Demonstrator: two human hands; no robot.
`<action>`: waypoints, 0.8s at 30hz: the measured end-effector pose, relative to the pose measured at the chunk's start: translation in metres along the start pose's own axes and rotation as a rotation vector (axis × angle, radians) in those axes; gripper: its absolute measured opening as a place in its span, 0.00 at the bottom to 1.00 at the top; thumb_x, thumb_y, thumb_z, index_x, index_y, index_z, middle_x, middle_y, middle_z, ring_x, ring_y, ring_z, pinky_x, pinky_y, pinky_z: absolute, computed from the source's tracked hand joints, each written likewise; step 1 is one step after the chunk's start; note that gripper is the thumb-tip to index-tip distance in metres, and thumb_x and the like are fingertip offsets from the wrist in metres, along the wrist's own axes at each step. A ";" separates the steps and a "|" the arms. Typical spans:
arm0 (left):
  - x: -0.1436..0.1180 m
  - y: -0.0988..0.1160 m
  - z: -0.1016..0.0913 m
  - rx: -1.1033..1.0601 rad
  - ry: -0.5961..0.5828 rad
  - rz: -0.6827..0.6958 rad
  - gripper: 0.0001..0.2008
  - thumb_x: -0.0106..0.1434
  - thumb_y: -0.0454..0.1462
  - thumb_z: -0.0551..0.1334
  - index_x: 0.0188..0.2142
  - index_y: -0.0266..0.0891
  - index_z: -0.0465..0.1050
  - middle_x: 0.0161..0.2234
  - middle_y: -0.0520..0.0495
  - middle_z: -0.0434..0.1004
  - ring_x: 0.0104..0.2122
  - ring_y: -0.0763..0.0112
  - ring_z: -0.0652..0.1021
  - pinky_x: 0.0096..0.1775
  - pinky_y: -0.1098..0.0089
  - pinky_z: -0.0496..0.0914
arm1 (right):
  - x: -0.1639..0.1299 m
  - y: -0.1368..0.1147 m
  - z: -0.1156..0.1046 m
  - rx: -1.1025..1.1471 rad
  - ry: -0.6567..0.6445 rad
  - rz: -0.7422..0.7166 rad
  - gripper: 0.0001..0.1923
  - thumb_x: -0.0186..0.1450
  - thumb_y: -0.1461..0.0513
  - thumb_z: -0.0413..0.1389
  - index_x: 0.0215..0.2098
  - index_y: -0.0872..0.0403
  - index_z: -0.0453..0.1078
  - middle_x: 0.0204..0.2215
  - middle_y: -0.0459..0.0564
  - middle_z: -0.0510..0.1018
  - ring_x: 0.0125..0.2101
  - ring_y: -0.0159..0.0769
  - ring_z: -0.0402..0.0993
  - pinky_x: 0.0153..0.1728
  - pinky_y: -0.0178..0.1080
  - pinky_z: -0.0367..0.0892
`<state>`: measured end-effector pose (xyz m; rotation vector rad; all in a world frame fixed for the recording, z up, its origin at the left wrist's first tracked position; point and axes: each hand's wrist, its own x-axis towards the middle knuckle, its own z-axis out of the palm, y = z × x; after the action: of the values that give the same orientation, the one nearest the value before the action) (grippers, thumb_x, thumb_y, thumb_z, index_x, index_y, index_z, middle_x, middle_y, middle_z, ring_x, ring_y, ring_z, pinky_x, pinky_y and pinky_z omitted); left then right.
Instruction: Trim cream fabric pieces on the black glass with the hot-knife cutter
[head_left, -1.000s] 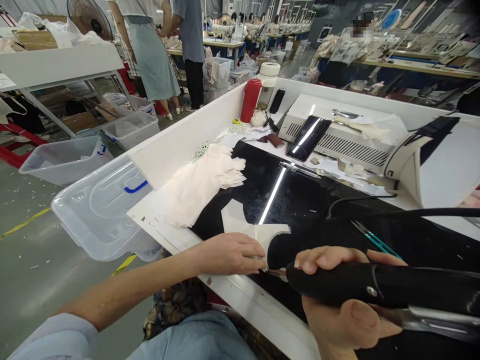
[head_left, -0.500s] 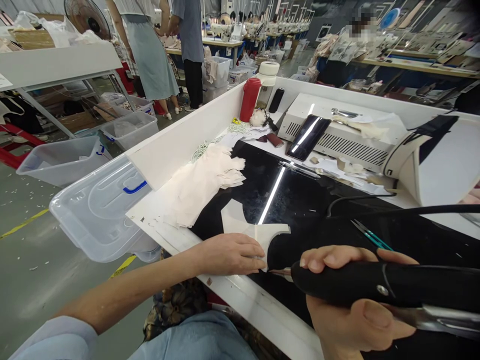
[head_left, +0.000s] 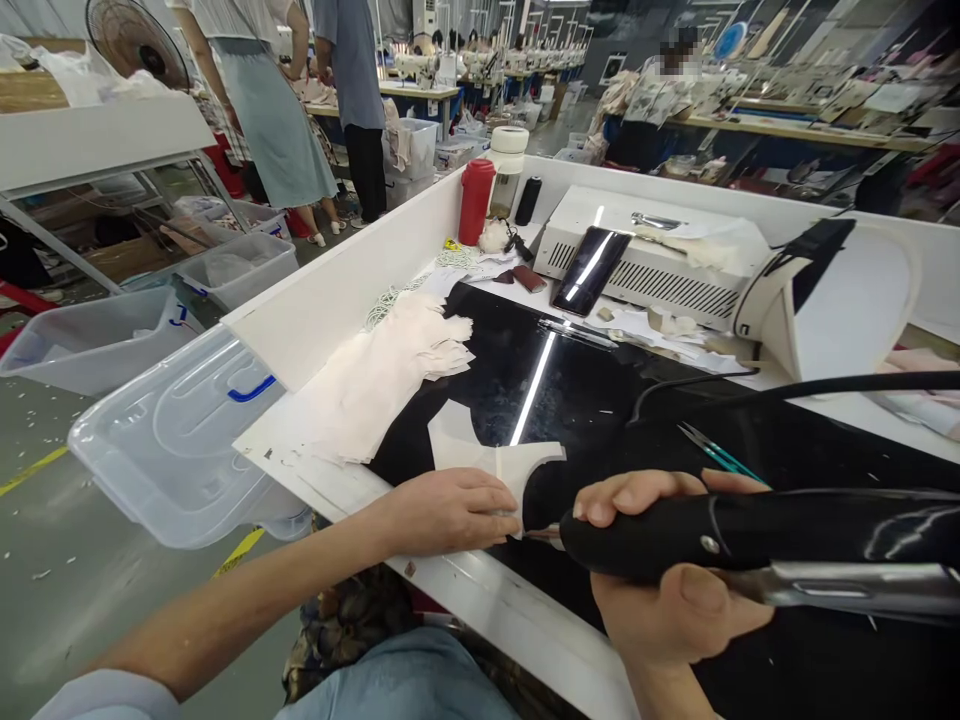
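Observation:
My left hand [head_left: 457,512] rests at the near edge of the black glossy work surface. Its bent fingers are together, holding the lower corner of a cut, curved cream fabric piece [head_left: 465,440]; the thumb is hidden. My right hand [head_left: 652,600] is wrapped round a thick black corded hand tool [head_left: 645,540] with a metal lever along its underside. The tool's narrow metal tip [head_left: 541,535] points left at the fabric corner, close to my left fingertips. Whether the tip touches the fabric I cannot tell. Beyond my left hand lies a pile of cream fabric pieces [head_left: 397,370].
Teal-handled tweezers [head_left: 720,453] lie beyond the tool, near its black cable [head_left: 795,393]. At the back stand a red flask [head_left: 476,203], a phone [head_left: 592,270] and a white vented box [head_left: 667,265]. A lidded plastic bin [head_left: 172,430] sits left of the table. Other people stand farther off.
The whole scene has shifted somewhat left as the head view moved. Both hands keep their hold, with the tool tip still at the fabric corner.

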<state>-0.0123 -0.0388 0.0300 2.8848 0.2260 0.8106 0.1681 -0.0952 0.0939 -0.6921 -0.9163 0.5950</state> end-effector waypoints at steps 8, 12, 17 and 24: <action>0.000 -0.001 0.001 -0.010 0.012 0.013 0.10 0.76 0.34 0.59 0.49 0.32 0.78 0.47 0.41 0.82 0.49 0.68 0.80 0.61 0.67 0.72 | -0.002 0.000 -0.003 -0.001 -0.028 0.000 0.24 0.60 0.53 0.68 0.50 0.49 0.68 0.28 0.40 0.76 0.22 0.35 0.72 0.22 0.41 0.72; 0.000 -0.001 0.000 -0.002 0.002 0.009 0.10 0.76 0.34 0.59 0.49 0.33 0.78 0.48 0.41 0.82 0.50 0.69 0.80 0.61 0.67 0.72 | -0.002 0.000 -0.002 0.017 -0.035 0.007 0.23 0.61 0.53 0.69 0.50 0.49 0.68 0.28 0.40 0.77 0.22 0.35 0.72 0.22 0.39 0.73; 0.000 0.000 0.001 0.005 0.002 0.006 0.09 0.74 0.34 0.63 0.49 0.33 0.78 0.48 0.41 0.82 0.50 0.69 0.80 0.61 0.67 0.73 | -0.002 0.000 -0.001 0.018 -0.029 0.006 0.24 0.59 0.53 0.70 0.49 0.49 0.69 0.28 0.40 0.77 0.22 0.35 0.72 0.21 0.40 0.73; 0.001 0.000 0.000 0.008 0.008 0.018 0.09 0.73 0.34 0.63 0.49 0.32 0.78 0.47 0.41 0.81 0.49 0.69 0.80 0.62 0.67 0.72 | -0.003 -0.001 -0.003 -0.018 -0.051 0.015 0.19 0.63 0.58 0.67 0.50 0.49 0.69 0.29 0.41 0.77 0.23 0.36 0.73 0.23 0.41 0.74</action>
<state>-0.0116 -0.0389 0.0304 2.8954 0.2054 0.8259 0.1694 -0.0987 0.0925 -0.7032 -0.9653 0.6204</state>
